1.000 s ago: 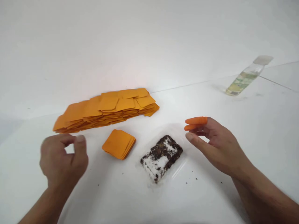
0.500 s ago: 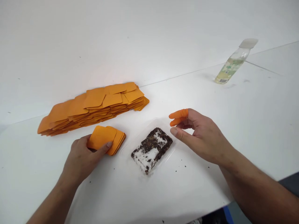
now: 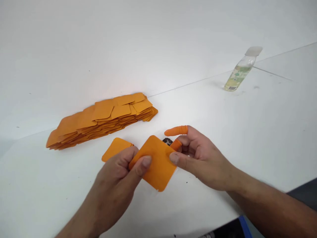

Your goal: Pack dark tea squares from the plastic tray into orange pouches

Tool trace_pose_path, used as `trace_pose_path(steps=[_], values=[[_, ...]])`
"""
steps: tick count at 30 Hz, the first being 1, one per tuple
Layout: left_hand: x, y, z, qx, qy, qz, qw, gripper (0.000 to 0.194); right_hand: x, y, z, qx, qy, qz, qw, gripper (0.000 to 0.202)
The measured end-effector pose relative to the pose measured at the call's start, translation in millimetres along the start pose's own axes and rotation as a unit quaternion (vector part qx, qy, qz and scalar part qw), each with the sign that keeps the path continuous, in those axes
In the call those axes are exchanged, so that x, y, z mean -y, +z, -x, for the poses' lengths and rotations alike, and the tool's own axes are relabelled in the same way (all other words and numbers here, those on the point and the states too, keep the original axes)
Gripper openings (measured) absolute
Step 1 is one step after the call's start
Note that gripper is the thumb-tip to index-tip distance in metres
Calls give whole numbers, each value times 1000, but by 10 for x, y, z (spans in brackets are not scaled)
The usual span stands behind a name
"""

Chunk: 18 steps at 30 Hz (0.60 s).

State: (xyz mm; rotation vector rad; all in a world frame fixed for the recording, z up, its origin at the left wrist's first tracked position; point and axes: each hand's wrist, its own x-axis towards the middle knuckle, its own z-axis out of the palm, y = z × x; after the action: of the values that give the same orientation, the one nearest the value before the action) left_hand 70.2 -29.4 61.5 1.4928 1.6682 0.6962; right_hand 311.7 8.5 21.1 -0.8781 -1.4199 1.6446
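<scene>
An orange square card with rounded corners (image 3: 157, 168) is held up between both hands. My left hand (image 3: 121, 178) pinches its left corner, thumb on top. At its right corner, my right hand (image 3: 198, 157) grips with the thumb on top and a finger behind; two of its fingers wear orange finger cots, one stretched out above the card. Behind the card, a dark, leafy pressed block (image 3: 167, 141) is mostly hidden. A small stack of orange cards (image 3: 116, 148) lies on the table just past my left hand.
A long, overlapping pile of orange cards (image 3: 101, 115) lies at the back left against the white wall. A capped bottle of pale yellow liquid (image 3: 239, 74) stands back right. Dark crumbs dot the white table (image 3: 210, 211). Something black and blue (image 3: 235, 229) shows below the front edge.
My left hand has left the small stack on the table and moved right with one card. My right hand has come left and taken the card's other corner. The card now covers most of the dark block.
</scene>
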Motion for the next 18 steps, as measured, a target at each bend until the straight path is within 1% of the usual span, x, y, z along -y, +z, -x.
trace_pose_path(steps=[2, 3, 5, 7, 8, 10, 14, 18], values=[[-8, 160, -52, 41, -22, 59, 997, 49, -2, 36, -3, -7, 11, -30, 999, 37], [0, 228, -68, 57, -28, 97, 993, 48, -5, 43, -9, -22, 9, -41, 999, 35], [28, 342, -74, 71, -21, 186, 980, 44, -9, 45, -21, -65, -3, -57, 996, 33], [58, 434, -54, 93, -21, 229, 969, 42, -6, 41, -24, -101, -16, -59, 993, 31], [73, 470, -41, 103, -26, 233, 967, 42, -1, 39, -21, -108, -15, -59, 992, 30], [99, 521, -25, 111, -38, 235, 965, 42, 18, 37, -10, -101, -2, -64, 993, 29], [131, 544, -40, 105, -37, 234, 966, 45, 52, 37, -4, -80, 35, -87, 992, 32], [127, 538, -47, 116, -13, 191, 975, 49, 35, 45, -36, -93, 19, -102, 990, 40]])
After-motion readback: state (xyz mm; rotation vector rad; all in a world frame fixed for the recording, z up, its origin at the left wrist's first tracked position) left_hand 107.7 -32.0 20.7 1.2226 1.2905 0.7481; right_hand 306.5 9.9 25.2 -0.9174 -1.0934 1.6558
